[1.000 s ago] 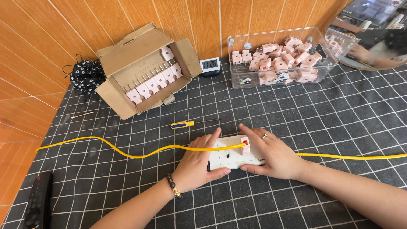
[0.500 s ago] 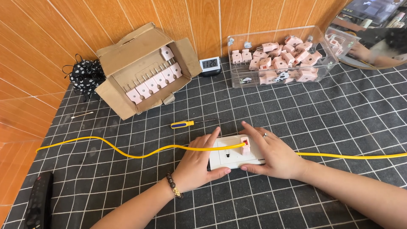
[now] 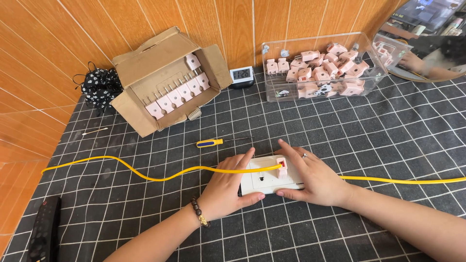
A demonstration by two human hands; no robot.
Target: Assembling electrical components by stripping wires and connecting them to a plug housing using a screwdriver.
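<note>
A white socket plate [image 3: 266, 179] lies flat on the black checked mat, with a pink plug [image 3: 281, 166] standing in its top right part. My left hand [image 3: 228, 187] rests on the plate's left side, fingers spread flat. My right hand [image 3: 313, 175], with a ring, covers the right side and touches the plug. A yellow cable [image 3: 145, 174] runs from the plug out to the left, and another stretch of yellow cable [image 3: 403, 181] emerges from under my right hand toward the right edge.
A yellow and blue screwdriver [image 3: 209, 142] lies just behind the plate. An open cardboard box [image 3: 165, 77] holds a row of pink plugs. A clear bin [image 3: 374, 60] holds several more. A small digital clock [image 3: 241, 75], a black spotted pouch [image 3: 99, 87] and a black remote [image 3: 43, 230] lie around.
</note>
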